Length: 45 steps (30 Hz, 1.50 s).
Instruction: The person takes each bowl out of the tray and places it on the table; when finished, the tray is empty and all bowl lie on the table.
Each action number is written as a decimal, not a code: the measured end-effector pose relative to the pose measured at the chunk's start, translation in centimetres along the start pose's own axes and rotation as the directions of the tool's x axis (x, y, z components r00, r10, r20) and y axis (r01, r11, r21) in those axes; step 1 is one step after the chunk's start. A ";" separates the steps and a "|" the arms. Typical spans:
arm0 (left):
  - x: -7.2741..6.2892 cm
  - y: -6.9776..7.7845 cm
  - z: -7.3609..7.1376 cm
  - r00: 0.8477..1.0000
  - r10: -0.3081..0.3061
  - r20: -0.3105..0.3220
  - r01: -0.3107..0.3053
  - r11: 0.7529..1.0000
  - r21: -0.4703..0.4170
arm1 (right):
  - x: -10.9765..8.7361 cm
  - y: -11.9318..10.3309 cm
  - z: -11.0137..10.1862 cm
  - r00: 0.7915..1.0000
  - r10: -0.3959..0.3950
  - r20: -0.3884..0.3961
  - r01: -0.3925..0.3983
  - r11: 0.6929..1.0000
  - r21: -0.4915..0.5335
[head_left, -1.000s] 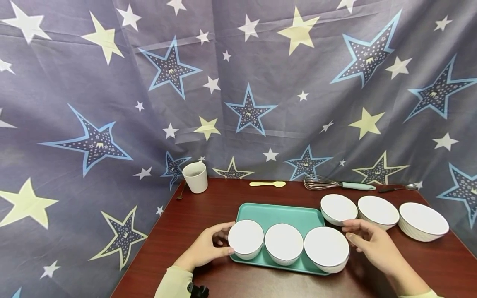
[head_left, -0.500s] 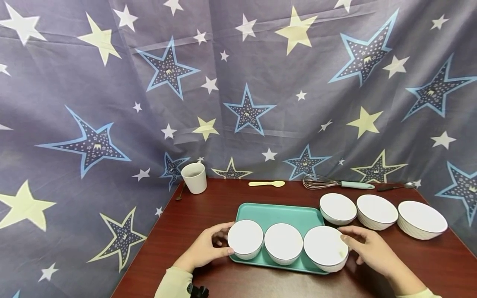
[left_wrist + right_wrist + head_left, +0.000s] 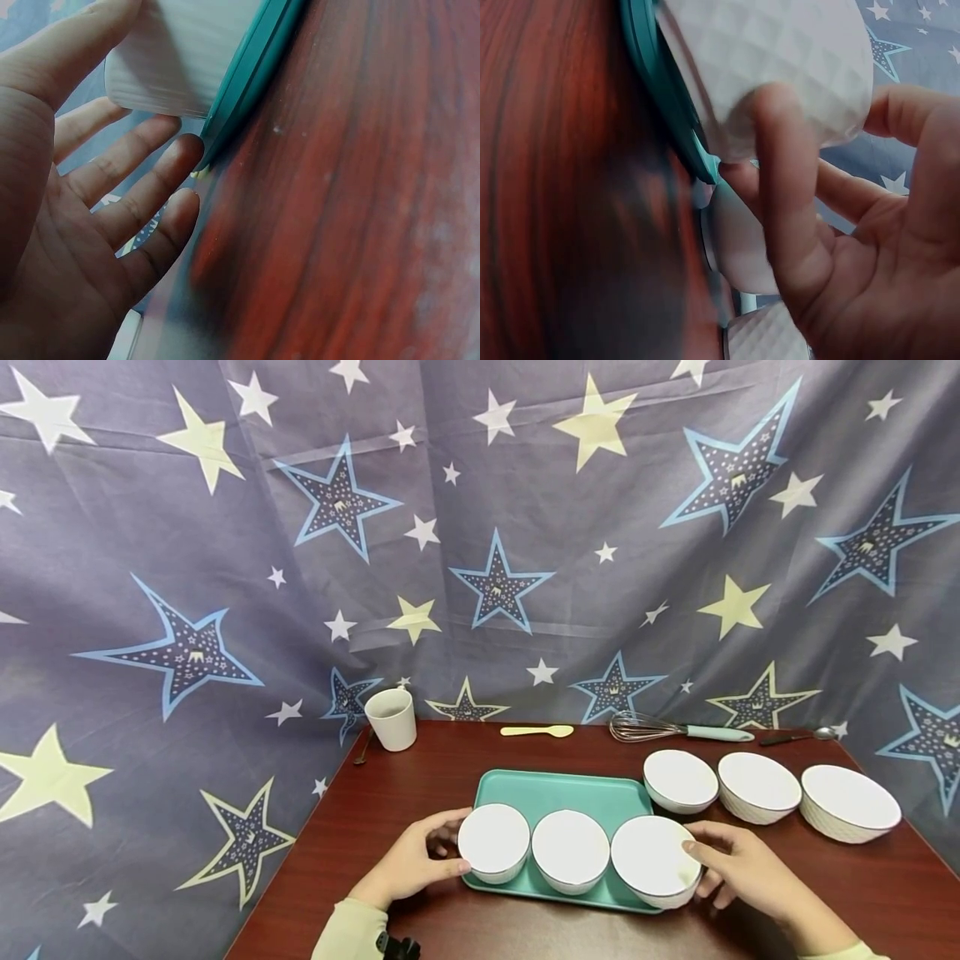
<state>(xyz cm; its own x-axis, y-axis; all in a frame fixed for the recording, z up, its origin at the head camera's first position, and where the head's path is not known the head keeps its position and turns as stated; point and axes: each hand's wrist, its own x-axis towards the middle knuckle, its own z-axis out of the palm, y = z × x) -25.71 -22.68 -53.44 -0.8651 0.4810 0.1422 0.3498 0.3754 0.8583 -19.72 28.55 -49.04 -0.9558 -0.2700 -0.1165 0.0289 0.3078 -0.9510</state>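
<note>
Three white bowls stand in a row along the near side of a teal tray (image 3: 562,787). Beside the leftmost bowl (image 3: 493,838), my left hand (image 3: 412,858) touches its side with thumb and fingertips, the palm away from it; in the left wrist view the fingers look spread and loose against the ribbed wall (image 3: 172,56). Untouched, the middle bowl (image 3: 570,850) sits between the other two. My right hand (image 3: 738,867) grips the rightmost bowl (image 3: 651,856) by its right edge, thumb over the rim and fingers outside. The right wrist view shows its diamond-textured wall (image 3: 787,49).
Behind and right of the tray are three more white bowls: a round one (image 3: 680,780), another (image 3: 759,787) and an oval one (image 3: 850,802). Along the back lie a yellow spoon (image 3: 536,731), a whisk (image 3: 716,734) and a dark-handled spoon (image 3: 798,737). A white mug (image 3: 393,720) stands back left.
My right hand has shifted slightly toward me along the rightmost bowl, and its thumb has come over the rim. The left hand and the bowls look almost unmoved.
</note>
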 end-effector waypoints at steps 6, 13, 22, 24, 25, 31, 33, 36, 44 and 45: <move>-0.1 0.1 0.0 1.000 0.018 -0.002 -0.018 1.000 0.002 | 0.0 0.1 0.2 0.999 -0.047 0.017 0.046 0.999 0.020; 0.1 0.0 0.1 0.999 0.041 0.001 -0.041 0.999 0.009 | 0.0 0.2 0.2 0.998 -0.065 0.016 0.065 0.998 0.005; 0.0 0.0 0.0 1.000 0.007 0.005 -0.007 1.000 0.001 | -0.2 0.2 0.2 0.998 -0.060 -0.023 0.060 0.998 -0.007; 0.0 0.0 0.1 1.000 0.005 0.005 -0.005 1.000 0.003 | -0.2 0.2 0.2 0.998 -0.061 -0.034 0.061 0.998 -0.009; 0.0 -0.1 0.1 1.000 0.010 0.005 -0.010 1.000 0.005 | -0.2 0.1 0.1 0.997 -0.062 -0.040 0.061 0.998 -0.011; 0.0 -0.1 0.0 0.999 0.039 0.000 -0.039 0.999 0.011 | -0.3 0.0 -0.4 0.994 -0.072 -0.085 0.071 0.997 -0.015; 0.0 -0.2 0.0 0.999 0.035 0.000 -0.035 0.999 0.009 | -0.4 -0.1 -0.7 0.992 -0.072 -0.100 0.070 0.997 -0.022; 0.0 -0.3 0.0 0.999 0.038 -0.001 -0.038 0.999 0.011 | -0.6 -0.1 -1.3 0.990 -0.075 -0.122 0.070 0.997 -0.039; 0.0 -0.2 0.0 1.000 0.020 0.005 -0.020 1.000 0.003 | -1.4 0.7 -2.7 0.977 -0.032 -0.209 0.020 0.998 -0.060; 0.1 -0.3 0.0 1.000 0.018 0.007 -0.018 1.000 0.003 | -1.6 0.9 -2.8 0.976 -0.029 -0.218 0.017 0.998 -0.060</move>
<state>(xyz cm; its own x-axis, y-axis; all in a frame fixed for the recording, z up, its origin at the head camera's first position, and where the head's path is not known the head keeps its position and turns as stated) -25.88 -22.76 -53.63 -0.8562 0.4931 0.1543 0.3664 0.3688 0.8542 -19.03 31.81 -48.88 -0.9970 -0.0736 -0.0232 -0.0047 0.3576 -0.9339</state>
